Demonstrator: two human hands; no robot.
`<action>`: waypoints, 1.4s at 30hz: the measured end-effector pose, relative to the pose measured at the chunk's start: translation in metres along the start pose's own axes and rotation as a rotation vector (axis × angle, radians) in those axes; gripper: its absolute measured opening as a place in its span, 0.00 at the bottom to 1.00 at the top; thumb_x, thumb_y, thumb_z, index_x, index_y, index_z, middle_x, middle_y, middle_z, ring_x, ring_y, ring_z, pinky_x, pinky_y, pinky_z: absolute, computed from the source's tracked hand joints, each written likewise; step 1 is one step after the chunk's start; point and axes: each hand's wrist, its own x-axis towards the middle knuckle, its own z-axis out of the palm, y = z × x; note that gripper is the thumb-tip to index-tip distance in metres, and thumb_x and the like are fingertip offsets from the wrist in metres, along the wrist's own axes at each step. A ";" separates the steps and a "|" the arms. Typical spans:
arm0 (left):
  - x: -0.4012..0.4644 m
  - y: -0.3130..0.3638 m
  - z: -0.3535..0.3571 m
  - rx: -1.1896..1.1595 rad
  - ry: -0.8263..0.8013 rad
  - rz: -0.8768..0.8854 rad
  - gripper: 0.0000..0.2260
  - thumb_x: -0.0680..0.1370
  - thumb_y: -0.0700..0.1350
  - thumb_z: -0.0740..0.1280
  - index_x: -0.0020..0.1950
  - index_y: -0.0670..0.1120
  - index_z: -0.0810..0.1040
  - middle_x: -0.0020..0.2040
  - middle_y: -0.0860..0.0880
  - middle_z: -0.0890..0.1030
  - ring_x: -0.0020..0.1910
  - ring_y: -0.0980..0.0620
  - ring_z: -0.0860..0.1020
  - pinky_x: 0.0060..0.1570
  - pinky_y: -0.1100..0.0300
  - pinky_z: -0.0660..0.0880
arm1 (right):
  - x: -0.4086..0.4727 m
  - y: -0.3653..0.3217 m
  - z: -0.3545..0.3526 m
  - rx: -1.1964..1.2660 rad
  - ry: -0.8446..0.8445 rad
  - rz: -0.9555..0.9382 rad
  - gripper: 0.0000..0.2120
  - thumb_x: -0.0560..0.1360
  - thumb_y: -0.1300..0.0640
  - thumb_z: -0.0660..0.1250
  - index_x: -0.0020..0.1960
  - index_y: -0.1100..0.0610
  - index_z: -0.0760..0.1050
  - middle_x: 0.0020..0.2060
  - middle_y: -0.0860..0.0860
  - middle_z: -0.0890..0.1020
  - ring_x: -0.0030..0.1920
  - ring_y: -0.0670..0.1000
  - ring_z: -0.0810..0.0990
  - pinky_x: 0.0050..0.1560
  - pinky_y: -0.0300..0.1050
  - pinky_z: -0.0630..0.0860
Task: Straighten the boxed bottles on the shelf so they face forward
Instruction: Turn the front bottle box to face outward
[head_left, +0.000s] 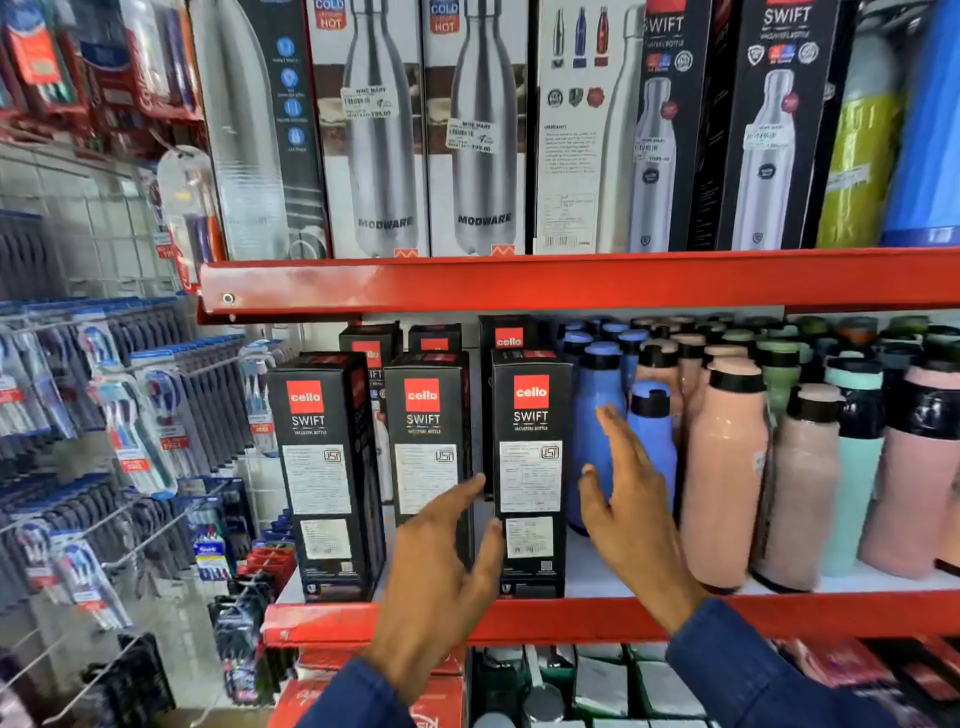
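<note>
Three black Cello Swift bottle boxes stand in the front row of the middle shelf (519, 618): a left box (324, 473) turned slightly, a middle box (426, 441) and a right box (530, 457). More black boxes stand behind them. My left hand (441, 566) is open in front of the middle box, its thumb near the right box's left edge. My right hand (623, 499) is open just right of the right box, palm toward it, apart from it. Neither hand holds anything.
Loose blue bottles (597, 415), pink bottles (722, 483) and mint bottles crowd the shelf right of the boxes. The upper shelf (519, 280) carries tall Modware and Swift bottle boxes. Toothbrush packs (130, 415) hang on hooks at the left. Boxed goods lie below.
</note>
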 end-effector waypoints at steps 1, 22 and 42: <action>0.000 -0.001 0.005 -0.025 -0.025 -0.048 0.24 0.76 0.54 0.64 0.71 0.50 0.73 0.59 0.50 0.85 0.49 0.55 0.84 0.57 0.58 0.79 | -0.002 0.006 0.005 0.058 0.010 0.087 0.27 0.76 0.62 0.62 0.74 0.57 0.59 0.74 0.51 0.64 0.73 0.49 0.63 0.72 0.44 0.61; 0.010 -0.011 0.058 -0.165 -0.131 -0.245 0.32 0.75 0.44 0.70 0.77 0.50 0.60 0.50 0.50 0.84 0.40 0.51 0.82 0.39 0.69 0.71 | 0.018 0.066 0.042 0.472 -0.524 0.486 0.22 0.78 0.57 0.62 0.71 0.50 0.63 0.65 0.49 0.74 0.62 0.52 0.76 0.43 0.44 0.80; 0.046 -0.035 0.081 -0.199 -0.128 -0.161 0.34 0.79 0.42 0.66 0.80 0.54 0.52 0.55 0.47 0.85 0.51 0.47 0.83 0.56 0.53 0.80 | 0.009 0.042 0.033 0.420 -0.027 0.214 0.14 0.71 0.59 0.74 0.56 0.56 0.79 0.47 0.46 0.83 0.39 0.30 0.79 0.40 0.22 0.72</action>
